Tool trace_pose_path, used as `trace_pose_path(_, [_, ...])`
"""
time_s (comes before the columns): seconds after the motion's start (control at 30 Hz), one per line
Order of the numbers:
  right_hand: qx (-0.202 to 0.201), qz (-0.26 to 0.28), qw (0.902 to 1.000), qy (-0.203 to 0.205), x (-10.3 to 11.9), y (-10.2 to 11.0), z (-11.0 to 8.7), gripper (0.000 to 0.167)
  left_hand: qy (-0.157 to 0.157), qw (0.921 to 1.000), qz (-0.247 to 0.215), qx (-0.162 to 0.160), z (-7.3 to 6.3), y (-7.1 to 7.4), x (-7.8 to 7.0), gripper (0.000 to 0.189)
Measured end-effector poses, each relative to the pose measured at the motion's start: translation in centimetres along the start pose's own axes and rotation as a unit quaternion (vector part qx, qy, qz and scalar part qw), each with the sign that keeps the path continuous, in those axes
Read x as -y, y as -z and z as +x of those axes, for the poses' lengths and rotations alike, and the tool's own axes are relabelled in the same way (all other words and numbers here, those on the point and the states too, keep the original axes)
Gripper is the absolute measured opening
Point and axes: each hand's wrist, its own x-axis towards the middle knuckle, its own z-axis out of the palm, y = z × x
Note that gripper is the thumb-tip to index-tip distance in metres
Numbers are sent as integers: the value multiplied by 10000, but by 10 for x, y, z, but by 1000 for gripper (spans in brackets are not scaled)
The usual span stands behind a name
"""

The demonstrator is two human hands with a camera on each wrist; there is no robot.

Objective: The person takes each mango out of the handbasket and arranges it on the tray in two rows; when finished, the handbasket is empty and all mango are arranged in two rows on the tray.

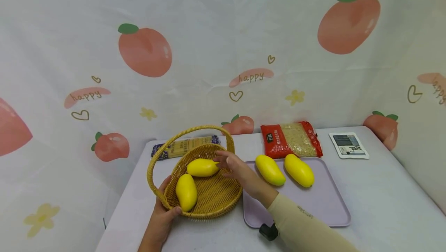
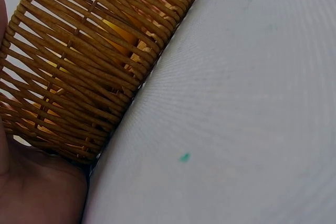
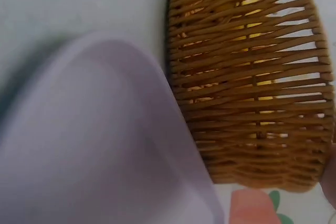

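Note:
A woven wicker basket [image 1: 216, 196] with a tall arched handle [image 1: 189, 130] sits left of centre, holding two yellow mangoes, one [image 1: 202, 167] towards the back and one [image 1: 186, 192] at the left. My left hand [image 1: 163, 215] grips the basket's left side, thumb over the rim. In the left wrist view its palm [image 2: 42, 187] lies against the wicker weave [image 2: 79, 51]. Over the basket's right rim reaches my right hand [image 1: 242, 170], fingers loosely extended beside the back mango's tip. Only a blurred sliver of that hand appears in the right wrist view, beside the basket wall [image 3: 252, 87].
Right of the basket lies a lilac tray [image 1: 324, 205], bearing two more mangoes [image 1: 270, 170]. Behind stand a red-ended clear bag [image 1: 292, 139] and a long noodle-like packet [image 1: 184, 147]. A small white packet [image 1: 349, 145] lies at the back right. Printed cloth [image 1: 209, 105] walls the back.

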Motion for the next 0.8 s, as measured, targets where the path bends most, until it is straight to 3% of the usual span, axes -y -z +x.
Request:
trace_pose_path(0.2, [-98, -432, 9990, -81, -5, -7, 13, 79, 61, 10000, 14, -25, -1, -2, -1, 99])
trace_pose_path(0.33, [-329, -822, 9961, 46, -8, -12, 24, 72, 11, 10000, 14, 3, -1, -2, -2, 98])
trace_pose_path(0.5, [-547, -1371, 9890, 33, -13, -16, 36, 66, 49, 10000, 70, -17, -2, -2, -3, 97])
trace_pose_path(0.8, [-736, -2191, 9726, -247, -18, -20, 46, 77, 104, 9999, 125, -4, -2, -1, -4, 97])
